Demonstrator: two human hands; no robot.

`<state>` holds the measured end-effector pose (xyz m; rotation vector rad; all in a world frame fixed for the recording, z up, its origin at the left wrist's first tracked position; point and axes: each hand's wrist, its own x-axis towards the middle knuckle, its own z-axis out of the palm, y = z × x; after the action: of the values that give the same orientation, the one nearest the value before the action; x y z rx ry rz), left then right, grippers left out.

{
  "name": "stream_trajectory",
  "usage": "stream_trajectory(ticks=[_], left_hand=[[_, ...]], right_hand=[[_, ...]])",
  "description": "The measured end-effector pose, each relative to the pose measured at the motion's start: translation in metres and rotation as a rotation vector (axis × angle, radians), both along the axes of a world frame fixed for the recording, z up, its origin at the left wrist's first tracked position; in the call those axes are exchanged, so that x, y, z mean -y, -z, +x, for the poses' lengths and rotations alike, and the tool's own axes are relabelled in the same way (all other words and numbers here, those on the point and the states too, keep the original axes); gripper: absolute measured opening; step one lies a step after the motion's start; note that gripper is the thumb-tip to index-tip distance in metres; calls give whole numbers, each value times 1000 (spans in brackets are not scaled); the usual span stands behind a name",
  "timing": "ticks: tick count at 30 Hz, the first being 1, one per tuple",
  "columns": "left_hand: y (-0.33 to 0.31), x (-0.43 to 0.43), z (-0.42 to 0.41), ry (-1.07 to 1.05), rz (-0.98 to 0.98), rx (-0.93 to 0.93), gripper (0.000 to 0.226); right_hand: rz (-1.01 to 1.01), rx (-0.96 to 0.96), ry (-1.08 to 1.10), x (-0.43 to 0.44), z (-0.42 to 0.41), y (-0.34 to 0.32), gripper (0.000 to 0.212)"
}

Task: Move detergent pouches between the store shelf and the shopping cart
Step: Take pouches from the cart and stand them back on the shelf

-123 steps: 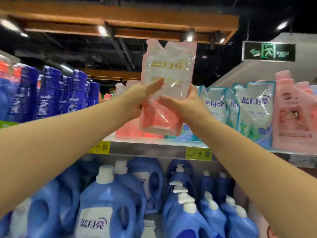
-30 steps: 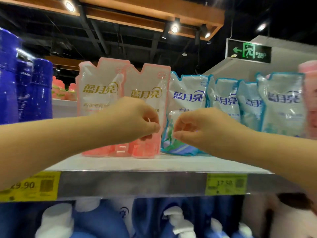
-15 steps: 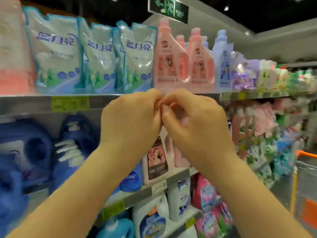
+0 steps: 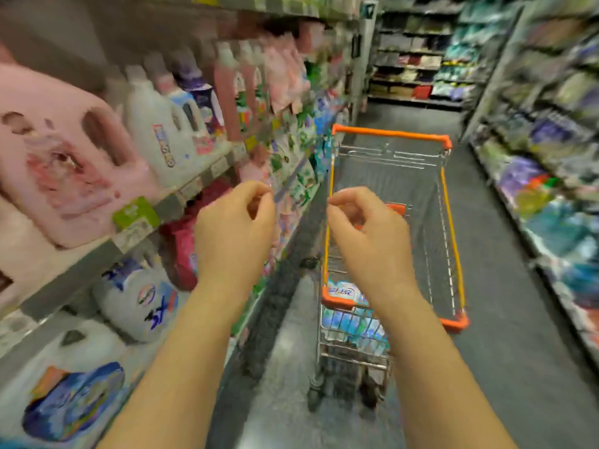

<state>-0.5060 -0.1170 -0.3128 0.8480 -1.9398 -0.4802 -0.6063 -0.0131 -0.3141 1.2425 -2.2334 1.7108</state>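
I see my left hand [image 4: 235, 231] and right hand [image 4: 366, 234] raised side by side, fingers clenched loosely, grasping nothing. Blue-and-white detergent pouches [image 4: 348, 322] lie at the near end of the shopping cart [image 4: 389, 134], which stands just beside the store shelf [image 4: 168, 202].

The right arm [image 4: 409, 322] hides part of the blue pouches [image 4: 348, 325] in the near end of the cart [image 4: 389, 135], so their count is unclear. The arm is cut off at the bottom edge. The pink jug [image 4: 64, 163] is cut off at the left. The shelves [image 4: 551, 176] on the right are a blur, and no label can be read.
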Motion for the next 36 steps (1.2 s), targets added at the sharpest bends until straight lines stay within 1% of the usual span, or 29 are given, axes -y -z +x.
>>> stream_trajectory(ticks=[4,6,8,12,14,17,20,23,25,29,31,34,36], left_hand=[[42,31,-85,184,186,76,14],[60,44,-126,260,248,131,13],[81,55,-162,317,294,192,14],[130,69,-218,435,296,325,31],[152,73,-242,471,361,389,37],[183,75,-281,499,456,485,42],[213,76,-319,500,483,567,52],[241,80,-360,477,542,619,62],[262,83,-393,467,607,644,69],[318,86,-460,489,654,703,80],[351,87,-486,455,705,756,83],[401,88,-517,421,758,843,87],[429,88,-533,397,796,894,88]], right_hand=[[155,101,156,20,-69,38,12],[205,180,225,27,-99,55,14],[263,252,303,29,-124,74,11],[343,407,432,21,-173,116,12],[381,488,471,16,-199,135,13],[439,596,490,11,-239,166,17],[493,679,473,15,-281,202,21],[575,780,439,28,-332,241,30],[611,849,439,36,-366,269,31],[698,930,434,48,-428,328,37],[723,977,422,54,-451,359,39],[775,1059,406,64,-476,411,42],[827,1080,390,71,-485,443,39]])
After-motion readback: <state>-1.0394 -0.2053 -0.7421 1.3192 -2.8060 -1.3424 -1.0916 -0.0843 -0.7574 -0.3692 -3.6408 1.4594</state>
